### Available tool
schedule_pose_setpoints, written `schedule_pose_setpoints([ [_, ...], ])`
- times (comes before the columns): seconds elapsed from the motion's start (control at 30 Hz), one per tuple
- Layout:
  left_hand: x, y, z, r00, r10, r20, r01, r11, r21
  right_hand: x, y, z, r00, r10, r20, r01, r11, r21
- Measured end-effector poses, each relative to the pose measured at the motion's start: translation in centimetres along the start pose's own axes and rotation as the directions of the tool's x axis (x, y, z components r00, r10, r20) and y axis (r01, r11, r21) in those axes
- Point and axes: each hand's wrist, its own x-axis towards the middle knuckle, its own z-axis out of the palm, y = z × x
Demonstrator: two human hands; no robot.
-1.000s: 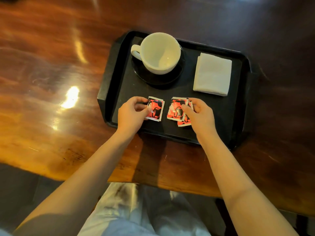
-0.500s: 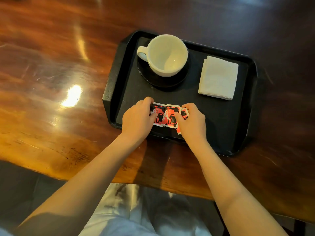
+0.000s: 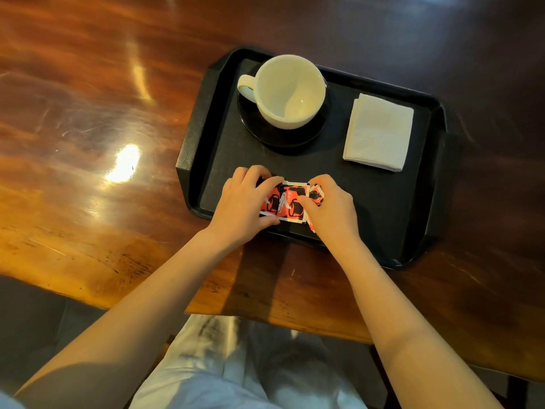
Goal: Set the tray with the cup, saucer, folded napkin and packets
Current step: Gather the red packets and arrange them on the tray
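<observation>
My left hand (image 3: 241, 202) and right hand (image 3: 330, 211) both curl round the packets (image 3: 287, 202), pinching them together by the front rim of the tray (image 3: 185, 160) on the worktop (image 3: 88, 113). I judge them light, thin, floppy, slick: grip the sealed edges, keep flat, don't crush.

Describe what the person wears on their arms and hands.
No glove, watch, bracelet or ring shows on the left hand or the right hand. The forearms behind them are bare to the frame's edge, with no sleeve over them.
</observation>
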Motion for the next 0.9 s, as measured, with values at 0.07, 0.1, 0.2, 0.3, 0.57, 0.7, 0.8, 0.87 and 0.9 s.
schedule_pose_setpoints([
  [0.07,0.1,-0.1,0.0,1.000,0.024,0.011,-0.024,1.000,0.009,-0.1,0.0,0.1,1.000,0.001,0.001,-0.001,1.000,-0.006],
  [0.1,0.1,-0.1,0.0,0.999,0.037,0.010,-0.037,0.999,0.017,-0.1,0.0,0.0,1.000,-0.002,0.004,0.002,1.000,-0.006],
  [0.2,0.2,-0.1,0.1,0.999,0.046,-0.001,-0.046,0.998,0.034,-0.1,0.3,-0.3,0.999,0.008,0.052,-0.012,0.998,0.070],
  [0.3,0.2,0.2,0.2,0.999,0.034,-0.003,-0.034,0.999,0.041,-0.2,1.3,-1.4,0.994,0.089,0.060,-0.101,0.969,0.226],
  [0.57,0.1,0.3,0.2,1.000,0.019,0.001,-0.019,0.999,0.040,-1.0,1.5,-0.7,0.990,0.135,-0.043,-0.106,0.905,0.411],
  [0.7,0.1,0.4,0.1,1.000,0.020,0.011,-0.021,0.998,0.056,-1.1,1.1,0.9,0.982,0.130,-0.139,-0.080,0.943,0.322],
  [0.8,0.1,0.5,0.2,1.000,0.016,0.008,-0.016,0.998,0.059,-1.1,1.3,1.6,0.957,0.130,-0.259,-0.076,0.975,0.208],
  [0.87,0.2,0.5,0.3,1.000,0.010,0.012,-0.010,0.998,0.057,-0.9,1.8,1.8,0.946,0.103,-0.307,-0.076,0.992,0.101],
  [0.9,0.2,0.5,0.2,1.000,0.010,0.010,-0.010,0.998,0.058,-0.9,2.0,1.8,0.944,0.082,-0.321,-0.068,0.996,0.053],
])
